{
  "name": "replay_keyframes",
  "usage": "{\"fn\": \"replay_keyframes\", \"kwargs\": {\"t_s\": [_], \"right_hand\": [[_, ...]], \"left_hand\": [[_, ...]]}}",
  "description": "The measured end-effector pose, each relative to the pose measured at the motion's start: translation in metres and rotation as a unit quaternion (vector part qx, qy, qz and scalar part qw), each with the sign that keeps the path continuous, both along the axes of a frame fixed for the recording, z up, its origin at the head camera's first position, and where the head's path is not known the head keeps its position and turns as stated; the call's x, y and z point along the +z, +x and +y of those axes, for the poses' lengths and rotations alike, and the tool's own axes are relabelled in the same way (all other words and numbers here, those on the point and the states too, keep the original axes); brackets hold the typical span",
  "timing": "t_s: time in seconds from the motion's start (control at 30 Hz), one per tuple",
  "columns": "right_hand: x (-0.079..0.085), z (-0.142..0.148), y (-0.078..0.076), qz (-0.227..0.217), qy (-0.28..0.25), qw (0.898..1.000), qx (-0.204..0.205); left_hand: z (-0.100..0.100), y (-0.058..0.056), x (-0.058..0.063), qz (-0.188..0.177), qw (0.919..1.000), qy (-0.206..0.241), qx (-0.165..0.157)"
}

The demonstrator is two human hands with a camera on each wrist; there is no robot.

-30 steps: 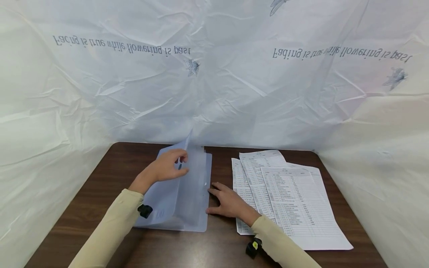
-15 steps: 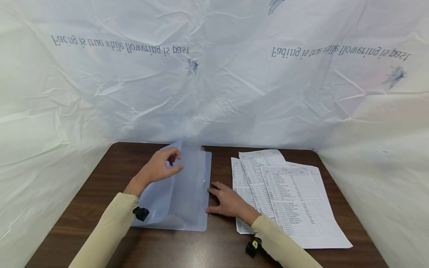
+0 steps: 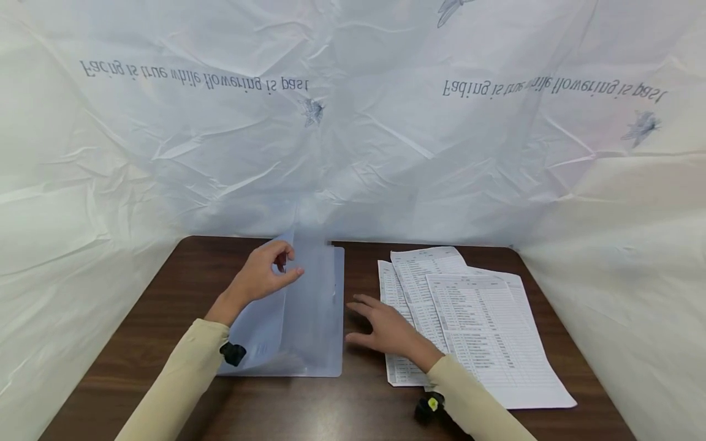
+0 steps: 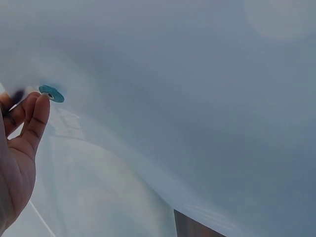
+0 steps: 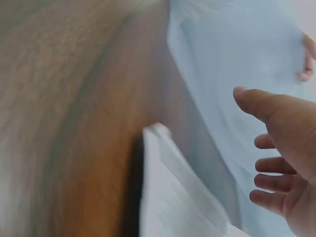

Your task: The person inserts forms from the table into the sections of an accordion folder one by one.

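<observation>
A translucent bluish plastic snap folder (image 3: 314, 331) lies on the table at left centre, its flap raised and bowed. My left hand (image 3: 261, 275) holds this flap, fingers curled near its top. In the left wrist view, the fingertips of the left hand (image 4: 24, 128) are right at a teal snap button (image 4: 51, 94) on the plastic. My right hand (image 3: 386, 327) is between the folder and the papers, fingers spread and holding nothing. The right wrist view shows the same right hand (image 5: 289, 153) with its thumb out over the folder (image 5: 222, 74).
Several printed sheets (image 3: 480, 331) lie overlapping on the right of the brown wooden table (image 3: 309, 407). A white sheet with printed lettering (image 3: 375, 141) hangs behind the table and along both sides.
My left hand has drawn a little left with the flap. My right hand has come away from the folder's right edge, moving slightly right.
</observation>
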State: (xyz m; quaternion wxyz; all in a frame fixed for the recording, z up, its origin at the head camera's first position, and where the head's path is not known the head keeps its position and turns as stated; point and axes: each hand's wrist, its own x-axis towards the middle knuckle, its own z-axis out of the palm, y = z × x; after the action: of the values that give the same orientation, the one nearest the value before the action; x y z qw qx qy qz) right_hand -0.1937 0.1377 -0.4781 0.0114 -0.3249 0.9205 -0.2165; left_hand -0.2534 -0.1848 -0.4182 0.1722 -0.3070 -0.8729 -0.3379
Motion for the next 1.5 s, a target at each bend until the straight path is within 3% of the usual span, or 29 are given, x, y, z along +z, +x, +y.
{"fn": "replay_keyframes", "kwargs": {"t_s": [0.3, 0.5, 0.7, 0.9, 1.13, 1.27, 1.5], "right_hand": [[0.031, 0.069, 0.011, 0.07, -0.07, 0.993, -0.061], [0.041, 0.12, 0.017, 0.068, -0.087, 0.985, -0.129], [0.043, 0.171, 0.023, 0.056, -0.066, 0.975, -0.205], [0.036, 0.221, 0.025, 0.036, -0.031, 0.958, -0.282], [0.018, 0.272, 0.032, 0.003, -0.016, 0.942, -0.336], [0.01, 0.288, 0.036, -0.019, -0.003, 0.933, -0.36], [0.001, 0.304, 0.039, -0.052, 0.021, 0.929, -0.366]], "left_hand": [[-0.005, 0.0, 0.0, 0.01, 0.9998, 0.01, -0.011], [-0.006, -0.003, -0.001, 0.025, 0.9993, 0.016, -0.022], [-0.008, -0.004, -0.004, 0.038, 0.9987, 0.022, -0.024], [-0.008, -0.004, -0.005, 0.045, 0.9983, 0.028, -0.024], [-0.007, -0.005, -0.006, 0.046, 0.998, 0.034, -0.026], [-0.008, -0.003, -0.006, 0.048, 0.9978, 0.039, -0.023], [-0.009, -0.001, -0.004, 0.051, 0.9974, 0.041, -0.029]]}}
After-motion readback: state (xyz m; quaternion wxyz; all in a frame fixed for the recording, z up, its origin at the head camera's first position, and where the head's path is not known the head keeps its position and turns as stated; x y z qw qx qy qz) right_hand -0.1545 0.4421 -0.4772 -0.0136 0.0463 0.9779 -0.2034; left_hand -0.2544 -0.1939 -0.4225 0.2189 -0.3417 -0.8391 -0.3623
